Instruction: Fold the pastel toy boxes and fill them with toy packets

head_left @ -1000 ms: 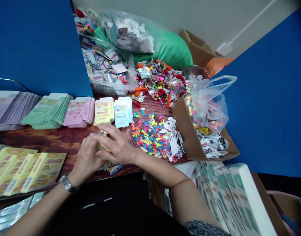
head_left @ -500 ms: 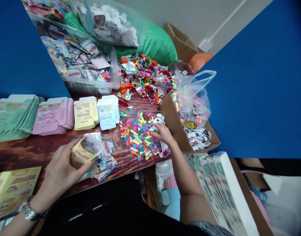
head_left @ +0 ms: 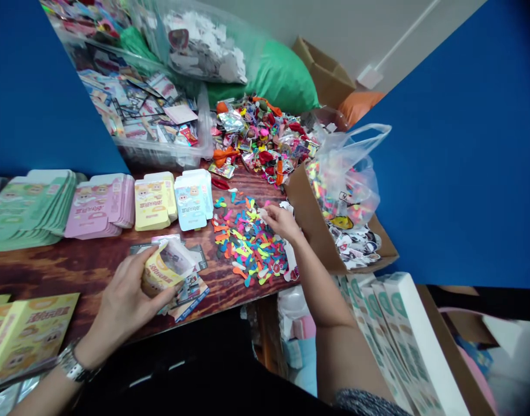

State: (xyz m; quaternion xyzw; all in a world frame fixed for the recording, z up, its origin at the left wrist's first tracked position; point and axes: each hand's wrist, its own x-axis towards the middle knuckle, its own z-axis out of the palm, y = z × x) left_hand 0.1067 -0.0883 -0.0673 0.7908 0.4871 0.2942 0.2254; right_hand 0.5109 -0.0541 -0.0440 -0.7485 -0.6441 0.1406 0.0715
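My left hand [head_left: 128, 297] is closed around a small yellow box [head_left: 160, 273] with its top flap open, held just above loose picture cards [head_left: 191, 289] near the table's front edge. My right hand [head_left: 281, 221] reaches to the right side of a heap of small coloured balloons [head_left: 247, 242]. Its fingertips are pinched together at the heap's upper right; what they hold is too small to make out. White printed stickers [head_left: 291, 263] lie under my right wrist.
Stacks of flat cartons in green [head_left: 26, 205], pink [head_left: 100, 205], yellow [head_left: 152, 202] and blue [head_left: 193, 196] line the wooden table [head_left: 74, 263]. Behind stand a clear bin of cards [head_left: 152, 127] and a toy pile [head_left: 265, 138]. A cardboard box [head_left: 308, 225] with a plastic bag [head_left: 347, 173] sits right.
A second ago both hands were together on the yellow box. My right hand has since left it and reached right to the balloon heap; the left hand keeps the box. The view swung right.
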